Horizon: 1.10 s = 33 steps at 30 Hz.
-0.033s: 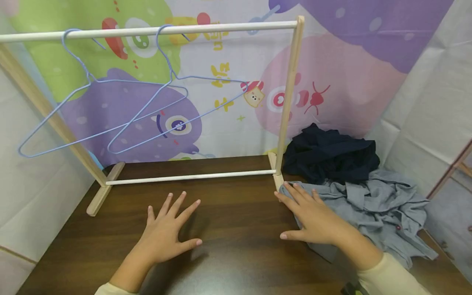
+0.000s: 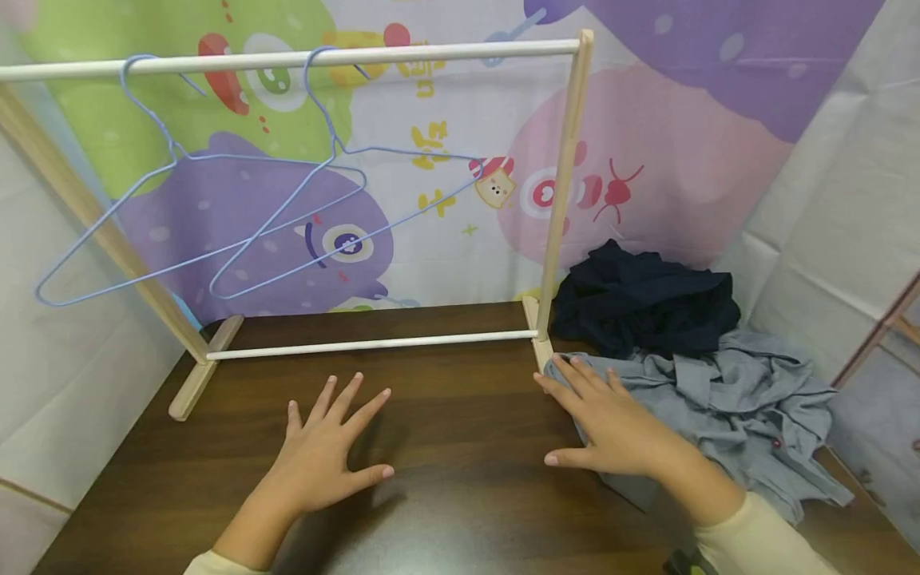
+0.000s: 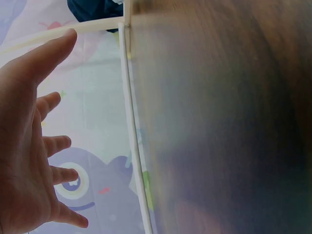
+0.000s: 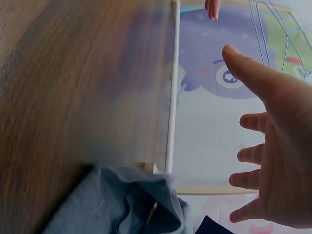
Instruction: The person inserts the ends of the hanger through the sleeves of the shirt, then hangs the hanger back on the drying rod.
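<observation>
Grey cloth (image 2: 726,399), crumpled, at four o'clock in the head view, on the dark wooden table (image 2: 460,519), seemingly touching a navy bundle (image 2: 647,307) at three o'clock. Long axis roughly from ten o'clock to four: flatter, narrower end towards ten, by one foot of the wooden rack (image 2: 564,184); bunched folds and a loose corner towards four. Front or back impossible to tell. Right hand (image 2: 611,423) over the flatter end, fingers spread towards ten or eleven o'clock, thumb out towards nine, nothing gripped; contact with the cloth not clear. Left hand (image 2: 319,459) at seven o'clock, likewise spread, fingers mostly towards one, thumb towards three, above bare wood. At ten o'clock, two blue wire hangers (image 2: 335,142) on the rack's top rail (image 2: 460,53), hooks towards twelve, lower wires slanting from eight to two, no cloth on either. As for the step, probably a ready pose with no hold yet made; for the next move, likely needed: a lowered right hand, a pinch on the cloth's edge at ten o'clock, a second hold from across the table, and care not to catch the navy bundle.
</observation>
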Each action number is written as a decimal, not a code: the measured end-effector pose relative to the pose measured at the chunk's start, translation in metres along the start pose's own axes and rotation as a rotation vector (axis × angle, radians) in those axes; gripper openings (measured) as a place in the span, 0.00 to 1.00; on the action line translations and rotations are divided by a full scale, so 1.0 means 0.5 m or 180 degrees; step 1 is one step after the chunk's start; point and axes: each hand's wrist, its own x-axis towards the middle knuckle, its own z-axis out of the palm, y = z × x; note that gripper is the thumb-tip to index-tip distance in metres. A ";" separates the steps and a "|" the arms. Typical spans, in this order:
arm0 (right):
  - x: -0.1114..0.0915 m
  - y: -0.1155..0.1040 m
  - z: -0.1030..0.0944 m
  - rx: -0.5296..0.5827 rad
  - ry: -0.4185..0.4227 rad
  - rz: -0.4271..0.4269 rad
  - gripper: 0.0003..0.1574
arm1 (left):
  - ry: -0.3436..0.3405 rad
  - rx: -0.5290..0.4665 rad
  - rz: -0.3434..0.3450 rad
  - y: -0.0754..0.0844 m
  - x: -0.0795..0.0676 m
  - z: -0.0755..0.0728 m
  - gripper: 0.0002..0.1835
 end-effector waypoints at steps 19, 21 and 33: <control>0.005 -0.001 0.003 0.0101 0.0063 -0.0051 0.70 | 0.0102 0.0039 -0.0026 -0.005 -0.006 -0.008 0.49; 0.002 0.000 0.003 0.0126 0.0093 -0.0048 0.73 | 0.0115 0.0036 -0.0017 -0.004 -0.005 -0.009 0.49; -0.022 0.008 -0.004 0.0050 0.0162 -0.0006 0.70 | 0.0369 -0.0034 0.0238 0.011 0.001 -0.003 0.49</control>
